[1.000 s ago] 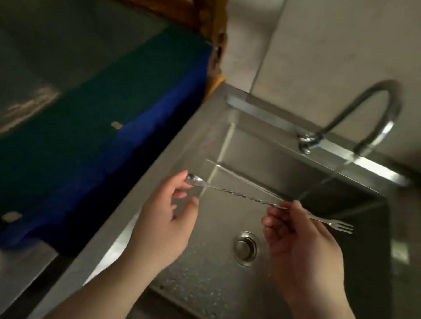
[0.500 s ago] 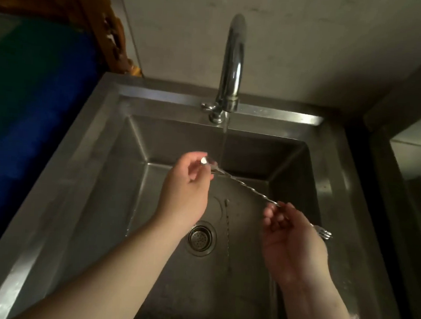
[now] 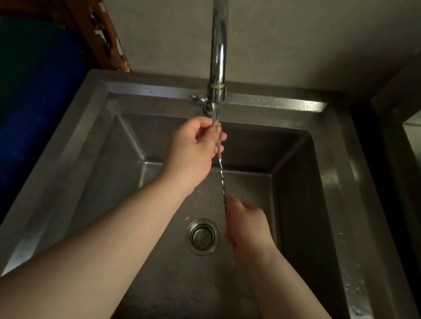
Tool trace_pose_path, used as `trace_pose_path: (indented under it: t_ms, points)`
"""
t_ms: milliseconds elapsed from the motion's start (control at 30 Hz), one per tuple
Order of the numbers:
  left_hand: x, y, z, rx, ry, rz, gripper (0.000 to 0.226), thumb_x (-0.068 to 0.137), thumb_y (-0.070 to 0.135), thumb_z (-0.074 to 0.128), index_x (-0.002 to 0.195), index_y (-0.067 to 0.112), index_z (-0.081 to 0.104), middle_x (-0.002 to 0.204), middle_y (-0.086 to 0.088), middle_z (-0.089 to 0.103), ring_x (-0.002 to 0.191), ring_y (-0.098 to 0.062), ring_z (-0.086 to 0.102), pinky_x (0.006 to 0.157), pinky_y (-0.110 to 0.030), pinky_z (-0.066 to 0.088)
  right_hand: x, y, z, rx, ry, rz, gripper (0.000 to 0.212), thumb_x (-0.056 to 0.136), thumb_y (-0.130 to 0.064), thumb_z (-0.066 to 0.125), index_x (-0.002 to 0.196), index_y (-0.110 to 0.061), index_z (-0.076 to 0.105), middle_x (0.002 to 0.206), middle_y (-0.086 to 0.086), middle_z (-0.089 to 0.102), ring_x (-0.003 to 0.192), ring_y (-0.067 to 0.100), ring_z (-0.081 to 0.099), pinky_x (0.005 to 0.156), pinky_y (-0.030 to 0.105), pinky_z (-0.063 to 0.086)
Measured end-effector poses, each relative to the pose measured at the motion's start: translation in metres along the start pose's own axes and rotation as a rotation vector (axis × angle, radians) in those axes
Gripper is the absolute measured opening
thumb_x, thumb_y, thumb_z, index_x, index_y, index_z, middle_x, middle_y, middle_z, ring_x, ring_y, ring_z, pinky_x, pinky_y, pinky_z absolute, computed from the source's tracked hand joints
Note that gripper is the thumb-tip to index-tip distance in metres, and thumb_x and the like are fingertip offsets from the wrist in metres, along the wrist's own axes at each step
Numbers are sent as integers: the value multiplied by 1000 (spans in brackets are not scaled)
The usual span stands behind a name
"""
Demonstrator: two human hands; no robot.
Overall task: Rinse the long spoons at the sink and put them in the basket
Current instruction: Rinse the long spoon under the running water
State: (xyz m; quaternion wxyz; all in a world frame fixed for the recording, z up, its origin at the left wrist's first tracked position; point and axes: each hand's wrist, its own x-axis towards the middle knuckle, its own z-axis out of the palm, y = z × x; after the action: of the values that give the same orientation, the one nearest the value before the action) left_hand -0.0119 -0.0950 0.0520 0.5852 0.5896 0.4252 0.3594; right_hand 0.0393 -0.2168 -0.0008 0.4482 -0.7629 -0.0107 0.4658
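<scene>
- The left hand [image 3: 192,148] is up near the back of the sink [image 3: 332,182], right under the tap [image 3: 218,47]. Its fingers are curled in and pinch the top end of the spoon [image 3: 221,171].
- The right hand [image 3: 247,226] is lower and closer to the person, just right of the drain [image 3: 202,236]. It is closed around the spoon's lower part — this hand looks blurry.
- The spoon is long and thin, with a twisted stem. It runs from the left hand down to the right hand, away from the tap and toward the person, leaning a little to the right.
- Its top end sits in the water [image 3: 215,117] coming from the tap. That end is hidden by fingers and water, so its shape cannot be made out. A thin bit of metal shows below the right hand too.
- The spoon is held above the sink floor — it does not touch it.
- Left of the sink there is something blue [image 3: 31,112], and brown wood [image 3: 99,27] stands behind it.
</scene>
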Motion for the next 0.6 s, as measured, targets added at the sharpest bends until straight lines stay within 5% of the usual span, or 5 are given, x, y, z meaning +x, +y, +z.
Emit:
trace_pose_path:
  t_ms: [133,233,333,467,600]
  points:
    - [1,1,-5,77,-61,34,20,96,9,56,84,22,65,83,-2,73,64,-6,68,58,-18,53,-9,-32,21,-242,69,-590,21,94,-42,52,97,-25,63,97,-6,60,92,15,59,83,31,47]
    - [-2,-2,-9,149,-39,70,19,93,16,61,79,27,68,86,7,76,82,-7,72,76,-29,58,-9,-57,35,-54,-47,-523,22,94,-35,48,93,-21,65,93,2,71,89,20,66,79,42,52]
    - [-4,-3,-15,181,-7,71,21,89,28,63,70,36,68,78,22,73,78,1,68,74,-25,54,-5,-65,40,90,-150,-470,29,91,-32,46,85,-15,69,81,7,74,79,26,69,72,48,53]
    - [-3,-5,-23,29,-52,-30,17,86,29,61,73,28,72,71,7,71,73,-11,66,70,-32,53,-3,-61,48,105,-131,-531,43,97,-47,43,68,-30,71,59,-13,66,59,1,59,63,32,45]
    - [-6,-9,-22,-67,-83,-96,20,93,20,57,81,25,73,81,4,73,82,-13,67,80,-37,54,1,-57,50,49,-65,-558,48,99,-50,42,71,-22,70,56,-12,66,54,2,58,58,32,45]
